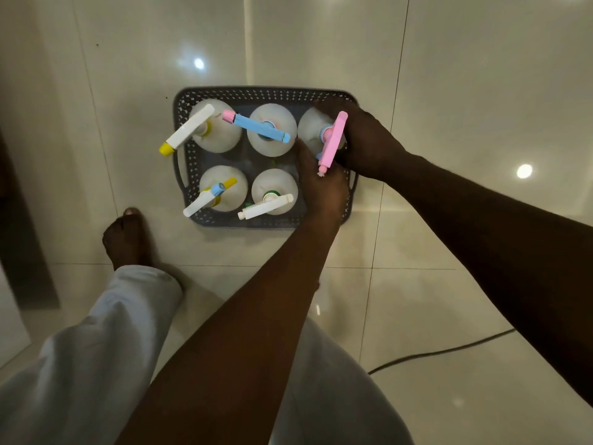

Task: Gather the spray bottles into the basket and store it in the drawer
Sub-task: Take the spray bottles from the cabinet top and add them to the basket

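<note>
Gripping pink-topped bottle (313, 131) (both hands)

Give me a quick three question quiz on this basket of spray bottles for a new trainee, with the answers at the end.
1. How many spray bottles stand in the grey basket?
2. True or false: the basket sits inside a drawer.
3. Which bottle are both hands on? A) white-and-yellow head B) blue head C) pink head

Key:
1. Five are visible; one more spot is hidden by the left hand.
2. False, it rests on the tiled floor.
3. C, the pink-headed bottle, back right, between the left hand and right hand.
</note>
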Action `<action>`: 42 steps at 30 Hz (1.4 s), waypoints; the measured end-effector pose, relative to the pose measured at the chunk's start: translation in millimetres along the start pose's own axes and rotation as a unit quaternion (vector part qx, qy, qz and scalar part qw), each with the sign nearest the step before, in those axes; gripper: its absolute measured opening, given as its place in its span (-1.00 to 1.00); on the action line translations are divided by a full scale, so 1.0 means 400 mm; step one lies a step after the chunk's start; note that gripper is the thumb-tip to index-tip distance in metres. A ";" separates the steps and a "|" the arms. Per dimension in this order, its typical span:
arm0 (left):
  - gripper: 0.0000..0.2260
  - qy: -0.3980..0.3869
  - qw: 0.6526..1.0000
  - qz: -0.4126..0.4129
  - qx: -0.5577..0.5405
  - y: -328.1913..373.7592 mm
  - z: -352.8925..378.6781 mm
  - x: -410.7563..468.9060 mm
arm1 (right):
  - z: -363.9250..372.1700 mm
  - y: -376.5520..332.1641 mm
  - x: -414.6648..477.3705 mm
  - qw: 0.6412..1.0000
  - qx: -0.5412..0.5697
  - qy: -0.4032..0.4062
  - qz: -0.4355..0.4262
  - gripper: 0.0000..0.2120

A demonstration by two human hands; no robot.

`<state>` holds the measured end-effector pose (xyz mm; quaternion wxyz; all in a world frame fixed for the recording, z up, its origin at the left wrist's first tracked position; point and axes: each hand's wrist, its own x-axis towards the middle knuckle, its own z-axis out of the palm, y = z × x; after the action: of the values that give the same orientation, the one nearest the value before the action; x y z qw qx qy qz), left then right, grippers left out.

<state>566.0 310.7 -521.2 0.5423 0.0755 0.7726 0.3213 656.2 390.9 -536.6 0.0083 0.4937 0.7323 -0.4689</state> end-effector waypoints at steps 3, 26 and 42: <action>-0.40 -0.002 0.999 0.029 0.015 -0.006 -0.013 -0.007 | -0.002 -0.018 -0.017 0.999 0.013 0.034 -0.011 -0.24; -0.66 -0.072 0.993 0.084 0.049 0.502 -0.513 -0.478 | -0.132 -0.757 -0.338 0.942 0.211 0.249 0.078 -0.62; -0.65 0.074 0.981 0.178 -0.032 0.878 -1.162 -0.304 | -0.098 -1.408 0.061 0.941 0.233 0.244 -0.027 -0.64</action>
<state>121.2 336.0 -126.9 0.4196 0.1704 0.7741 0.4423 249.8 394.8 -144.1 -0.2986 0.5606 0.5953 -0.4921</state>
